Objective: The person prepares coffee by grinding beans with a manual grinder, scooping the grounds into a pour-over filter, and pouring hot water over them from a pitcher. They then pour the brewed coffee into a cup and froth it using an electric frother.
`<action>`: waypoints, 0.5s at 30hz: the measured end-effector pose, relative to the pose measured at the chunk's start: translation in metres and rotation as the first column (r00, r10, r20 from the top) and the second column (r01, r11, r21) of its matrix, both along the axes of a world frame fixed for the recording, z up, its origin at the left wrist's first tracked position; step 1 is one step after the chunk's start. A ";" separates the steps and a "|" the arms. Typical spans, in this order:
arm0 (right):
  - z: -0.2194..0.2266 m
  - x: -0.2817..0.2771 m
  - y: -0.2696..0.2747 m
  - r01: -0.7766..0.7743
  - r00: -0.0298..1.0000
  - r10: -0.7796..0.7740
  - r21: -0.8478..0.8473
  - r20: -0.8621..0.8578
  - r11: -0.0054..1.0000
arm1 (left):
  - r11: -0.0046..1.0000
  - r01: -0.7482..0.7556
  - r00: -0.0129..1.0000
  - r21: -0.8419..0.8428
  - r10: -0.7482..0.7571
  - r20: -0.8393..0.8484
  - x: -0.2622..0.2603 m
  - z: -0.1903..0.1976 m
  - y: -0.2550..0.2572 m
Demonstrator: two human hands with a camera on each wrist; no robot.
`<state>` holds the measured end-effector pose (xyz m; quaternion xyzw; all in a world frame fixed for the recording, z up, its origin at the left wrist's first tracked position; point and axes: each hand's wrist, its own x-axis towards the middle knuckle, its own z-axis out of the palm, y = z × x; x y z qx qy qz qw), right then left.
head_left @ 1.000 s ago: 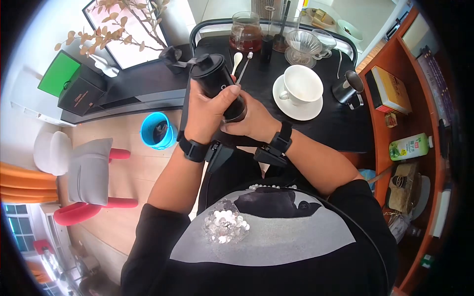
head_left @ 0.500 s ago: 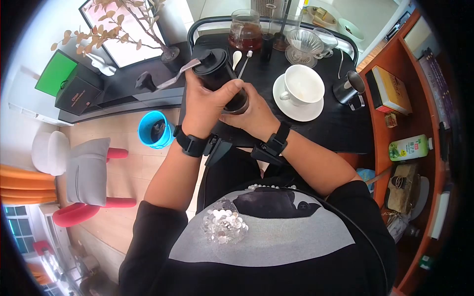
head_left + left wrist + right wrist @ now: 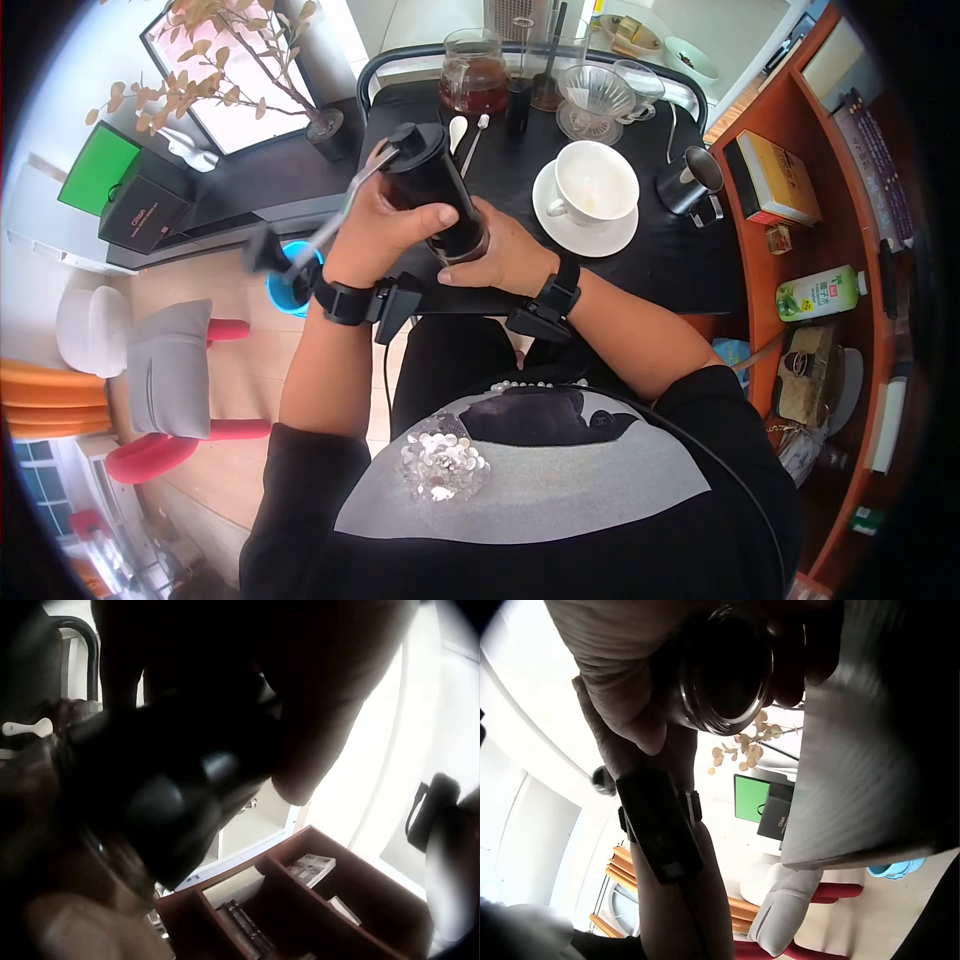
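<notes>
A black hand coffee grinder (image 3: 415, 180) is held tilted over the near left part of the black table (image 3: 690, 270). My left hand (image 3: 375, 240) grips its upper body, the thumb lying across the front. My right hand (image 3: 515, 255) holds the lower end, where a see-through cup (image 3: 727, 675) shows in the right wrist view. From the lid, the metal crank (image 3: 345, 205) slants down to the left over the left wrist. Its dark knob (image 3: 264, 250) is blurred and touched by neither hand. In the left wrist view the grinder body (image 3: 172, 795) is mostly in shadow.
Right of the hands stand a white cup (image 3: 597, 185) on a saucer (image 3: 590, 243) and a metal pitcher (image 3: 690, 180). Farther back are a glass server (image 3: 472, 85) with brown liquid, a glass dripper (image 3: 595, 100) and two spoons (image 3: 457, 130). An open shelf (image 3: 745, 220) borders the right side.
The crank has swung from pointing up-left to down-left, towards me. Both hands keep hold of the grinder, and the left thumb has drawn away from the right hand. The head view has shifted slightly.
</notes>
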<state>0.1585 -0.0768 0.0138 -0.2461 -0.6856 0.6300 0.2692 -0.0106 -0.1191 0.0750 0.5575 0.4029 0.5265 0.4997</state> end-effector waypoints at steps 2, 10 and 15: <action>0.002 -0.001 0.000 -0.037 0.999 0.036 -0.029 -0.016 0.999 | 0.996 -0.085 0.991 0.020 0.086 -0.100 0.001 -0.003 0.000; 0.016 0.007 0.003 -0.258 0.964 0.267 -0.202 0.016 0.945 | 0.987 0.156 0.946 -0.026 -0.142 0.292 0.004 0.006 -0.006; 0.006 0.001 0.002 -0.084 0.996 0.084 -0.001 0.041 0.996 | 0.998 0.056 0.992 -0.007 -0.055 0.111 -0.001 -0.005 -0.001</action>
